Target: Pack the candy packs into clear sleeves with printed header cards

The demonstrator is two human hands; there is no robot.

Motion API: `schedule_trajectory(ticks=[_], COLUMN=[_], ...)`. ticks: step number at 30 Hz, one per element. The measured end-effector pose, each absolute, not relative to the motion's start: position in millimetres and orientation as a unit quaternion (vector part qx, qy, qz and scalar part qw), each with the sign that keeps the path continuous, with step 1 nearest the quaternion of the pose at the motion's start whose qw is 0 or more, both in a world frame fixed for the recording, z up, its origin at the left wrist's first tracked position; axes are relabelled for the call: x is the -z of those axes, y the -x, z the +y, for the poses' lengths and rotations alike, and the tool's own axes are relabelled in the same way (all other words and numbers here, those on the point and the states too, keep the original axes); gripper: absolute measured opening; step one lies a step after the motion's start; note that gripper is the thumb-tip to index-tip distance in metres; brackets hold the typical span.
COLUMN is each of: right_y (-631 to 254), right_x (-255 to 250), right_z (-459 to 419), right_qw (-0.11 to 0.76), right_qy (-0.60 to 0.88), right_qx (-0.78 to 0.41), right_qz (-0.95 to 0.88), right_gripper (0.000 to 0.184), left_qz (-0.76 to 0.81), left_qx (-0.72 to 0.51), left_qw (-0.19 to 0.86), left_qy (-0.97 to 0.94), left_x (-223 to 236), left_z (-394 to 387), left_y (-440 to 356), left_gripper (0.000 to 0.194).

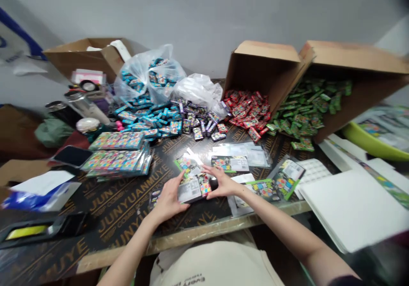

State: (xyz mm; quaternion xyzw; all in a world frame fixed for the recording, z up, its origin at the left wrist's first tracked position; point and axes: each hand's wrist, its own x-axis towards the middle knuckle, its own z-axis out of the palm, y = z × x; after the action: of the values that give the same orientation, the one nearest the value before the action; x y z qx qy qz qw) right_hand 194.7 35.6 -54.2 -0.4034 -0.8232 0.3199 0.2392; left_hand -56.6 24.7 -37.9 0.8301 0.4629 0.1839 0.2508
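A flat printed box (189,189) with a pale label lies on the dark table in front of me. My left hand (168,198) grips its left side, thumb along the near edge. Curled around the right side, by a small colourful part, is my right hand (223,182). Just beyond them lies a green printed card (186,163) with a white strip over it. Another flat labelled box (230,163) rests to the right, partly over clear plastic sleeves (257,154). Near my right forearm are more printed packs (262,189), one in a clear sleeve (288,177).
Heaps of small blue packets (153,117), purple packets (198,119), red packets (246,109) and green packets (300,115) line the back. Two cardboard boxes (262,50) lie tipped open. Stacked filled packs (115,158), a phone (70,155) and a tape dispenser (68,225) sit left; white sheets (354,205) overhang right.
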Motion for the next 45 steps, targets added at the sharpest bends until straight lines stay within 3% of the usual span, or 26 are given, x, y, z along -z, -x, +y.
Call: schedule_trajectory(ticks=[5, 11, 14, 18, 21, 24, 29, 32, 34, 36, 40, 45], right_y=[-190, -206, -267, -372, -424, -442, -397, -321, -264, -216, -167, -167], right_x=[42, 42, 36, 21, 10, -1, -8, 3, 10, 16, 25, 31], right_z=[32, 40, 81, 139, 159, 165, 160, 134, 105, 72, 24, 6], right_qw=[0.278, 0.309, 0.364, 0.329, 0.334, 0.375, 0.469, 0.526, 0.583, 0.582, 0.579, 0.498], right_qy=[0.461, 0.481, 0.626, 0.831, 0.860, 0.839, 0.766, 0.666, 0.510, 0.440, 0.452, 0.484], right_qx=[-0.249, -0.199, -0.076, 0.013, -0.025, -0.053, -0.123, -0.274, -0.487, -0.590, -0.588, -0.561], right_qz=[-0.805, -0.796, -0.685, -0.448, -0.384, -0.391, -0.423, -0.452, -0.404, -0.346, -0.340, -0.451], right_gripper=[0.105, 0.061, 0.056, 0.060, 0.055, 0.035, 0.033, 0.028, 0.026, 0.029, 0.025, 0.031], left_qz=[0.466, 0.475, 0.480, 0.483, 0.472, 0.477, 0.520, 0.532, 0.509, 0.483, 0.436, 0.439], left_qx=[-0.208, -0.212, -0.182, -0.124, -0.087, -0.081, -0.191, -0.296, -0.346, -0.405, -0.492, -0.467], left_qw=[0.248, 0.221, 0.210, 0.199, 0.210, 0.218, 0.283, 0.441, 0.575, 0.655, 0.702, 0.701], left_qy=[-0.824, -0.825, -0.832, -0.844, -0.852, -0.847, -0.783, -0.659, -0.539, -0.415, -0.273, -0.311], left_x=[40, 47, 54, 66, 73, 75, 53, 30, 18, 11, 4, 2], left_z=[34, 47, 49, 44, 41, 43, 50, 49, 49, 50, 46, 36], left_y=[46, 27, 26, 33, 44, 57, 48, 8, -21, -40, -41, -17], left_gripper=[0.090, 0.091, 0.089, 0.085, 0.084, 0.083, 0.066, 0.050, 0.045, 0.040, 0.025, 0.027])
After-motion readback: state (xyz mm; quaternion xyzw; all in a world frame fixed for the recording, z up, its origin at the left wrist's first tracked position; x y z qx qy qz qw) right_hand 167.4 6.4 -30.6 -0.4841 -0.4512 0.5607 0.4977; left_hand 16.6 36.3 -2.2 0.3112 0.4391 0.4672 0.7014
